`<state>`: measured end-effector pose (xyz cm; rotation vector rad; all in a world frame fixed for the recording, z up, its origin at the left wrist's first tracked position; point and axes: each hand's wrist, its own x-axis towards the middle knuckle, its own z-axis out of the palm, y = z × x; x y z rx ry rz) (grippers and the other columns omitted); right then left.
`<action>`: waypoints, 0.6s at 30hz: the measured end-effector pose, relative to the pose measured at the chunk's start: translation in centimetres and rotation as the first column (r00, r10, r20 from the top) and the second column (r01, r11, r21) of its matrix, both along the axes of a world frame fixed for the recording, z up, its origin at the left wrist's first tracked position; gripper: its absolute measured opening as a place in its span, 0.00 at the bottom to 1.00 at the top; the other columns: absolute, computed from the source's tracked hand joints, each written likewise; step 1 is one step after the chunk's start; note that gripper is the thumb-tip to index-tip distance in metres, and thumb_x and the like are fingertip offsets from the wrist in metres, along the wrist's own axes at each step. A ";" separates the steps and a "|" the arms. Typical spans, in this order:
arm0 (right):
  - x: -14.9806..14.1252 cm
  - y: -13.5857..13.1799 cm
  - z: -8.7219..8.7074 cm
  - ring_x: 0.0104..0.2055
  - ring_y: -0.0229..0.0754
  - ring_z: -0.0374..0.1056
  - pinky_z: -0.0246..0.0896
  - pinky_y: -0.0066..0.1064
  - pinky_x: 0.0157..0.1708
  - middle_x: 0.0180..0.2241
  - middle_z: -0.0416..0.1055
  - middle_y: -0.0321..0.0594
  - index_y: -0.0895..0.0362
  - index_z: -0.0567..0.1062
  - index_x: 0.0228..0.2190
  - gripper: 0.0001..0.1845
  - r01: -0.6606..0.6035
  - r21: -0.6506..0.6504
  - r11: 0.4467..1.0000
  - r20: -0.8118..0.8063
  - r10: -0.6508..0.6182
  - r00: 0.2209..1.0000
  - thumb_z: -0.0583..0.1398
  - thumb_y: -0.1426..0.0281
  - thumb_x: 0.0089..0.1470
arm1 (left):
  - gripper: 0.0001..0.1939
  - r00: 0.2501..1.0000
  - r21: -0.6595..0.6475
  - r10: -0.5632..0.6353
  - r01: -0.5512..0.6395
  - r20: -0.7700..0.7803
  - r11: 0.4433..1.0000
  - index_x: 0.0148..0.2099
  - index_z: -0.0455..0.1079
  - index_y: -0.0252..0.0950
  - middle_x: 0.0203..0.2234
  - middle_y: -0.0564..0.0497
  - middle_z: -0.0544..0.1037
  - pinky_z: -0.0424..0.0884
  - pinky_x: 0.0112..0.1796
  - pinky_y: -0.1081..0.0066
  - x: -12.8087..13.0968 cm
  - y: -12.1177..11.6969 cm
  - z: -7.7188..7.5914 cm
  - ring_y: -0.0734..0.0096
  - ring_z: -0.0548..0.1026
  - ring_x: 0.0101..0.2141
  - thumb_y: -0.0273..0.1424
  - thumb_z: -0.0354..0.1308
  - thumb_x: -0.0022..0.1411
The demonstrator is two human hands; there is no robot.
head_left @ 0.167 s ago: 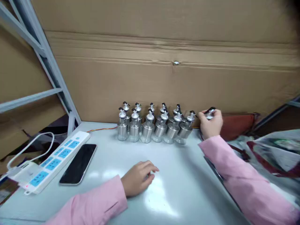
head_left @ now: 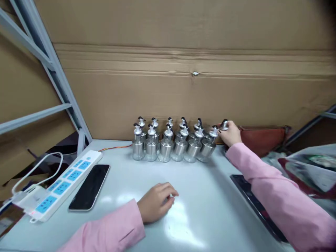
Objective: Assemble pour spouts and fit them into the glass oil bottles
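Two rows of glass bottles with silver bands and black-tipped spout tops stand at the back of the table; the front row includes a bottle (head_left: 166,148) near its middle. Beyond the right end, my right hand (head_left: 231,133) is closed round the top of another spout-top bottle (head_left: 224,125). Its body is hidden behind the hand and the end bottle (head_left: 207,148). My left hand (head_left: 157,203) rests on the table in front of the rows, fingers loosely bent, thumb apart, nothing in it.
A white power strip (head_left: 65,185) with a plugged-in cable and a black phone (head_left: 89,188) lie at left. A dark flat device (head_left: 256,206) lies partly under my right sleeve. At right are a brown pouch (head_left: 264,140) and plastic bags (head_left: 312,168). Cardboard (head_left: 147,94) stands behind.
My right hand has moved left with the bottle, closer to the end of the rows. My left hand stays in place. The view has shifted slightly.
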<state>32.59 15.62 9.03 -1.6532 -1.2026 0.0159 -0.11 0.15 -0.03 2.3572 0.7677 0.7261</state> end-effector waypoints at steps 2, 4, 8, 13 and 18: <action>0.1 0.8 0.1 0.25 0.38 0.59 0.53 0.29 0.29 0.20 0.64 0.33 0.56 0.65 0.19 0.13 -0.049 -0.044 0.998 0.023 0.050 0.998 0.65 0.75 0.29 | 0.10 1.000 -0.010 0.005 -0.005 -0.006 1.000 0.36 0.67 0.34 0.32 0.50 0.73 0.63 0.38 0.72 0.0 0.1 0.0 0.72 0.68 0.33 0.21 0.46 0.57; 0.1 1.3 0.0 0.24 0.38 0.58 0.52 0.30 0.29 0.18 0.62 0.31 0.55 0.64 0.16 0.14 -0.059 -0.057 0.997 0.033 0.061 0.998 0.65 0.76 0.27 | 0.09 1.000 -0.033 0.013 -0.014 -0.010 0.999 0.35 0.67 0.35 0.31 0.50 0.73 0.62 0.38 0.72 0.0 0.2 0.0 0.72 0.68 0.33 0.23 0.46 0.59; 0.1 0.7 -0.5 0.26 0.39 0.60 0.52 0.31 0.29 0.20 0.63 0.33 0.55 0.64 0.18 0.15 0.049 0.004 0.999 -0.002 -0.049 0.999 0.66 0.75 0.28 | 0.11 0.998 -0.156 0.040 -0.032 0.048 0.987 0.33 0.67 0.35 0.30 0.51 0.74 0.59 0.40 0.70 0.0 0.2 0.1 0.72 0.68 0.33 0.27 0.44 0.62; 0.9 -2.3 -0.5 0.31 0.44 0.64 0.55 0.35 0.32 0.28 0.69 0.43 0.56 0.65 0.25 0.18 0.322 0.141 0.936 -0.077 -0.314 0.946 0.67 0.65 0.32 | 0.09 0.927 -0.577 0.232 -0.021 0.294 0.817 0.27 0.62 0.34 0.21 0.53 0.68 0.60 0.32 0.73 0.3 0.5 0.1 0.74 0.65 0.26 0.28 0.44 0.58; 0.8 -6.5 0.5 0.31 0.46 0.69 0.60 0.36 0.32 0.30 0.72 0.47 0.58 0.68 0.28 0.21 0.309 0.437 0.845 -0.040 -0.325 0.945 0.69 0.69 0.29 | 0.13 0.819 -0.673 0.416 -0.049 0.396 0.738 0.24 0.56 0.35 0.16 0.55 0.63 0.58 0.30 0.73 0.3 1.3 0.0 0.75 0.60 0.22 0.33 0.42 0.59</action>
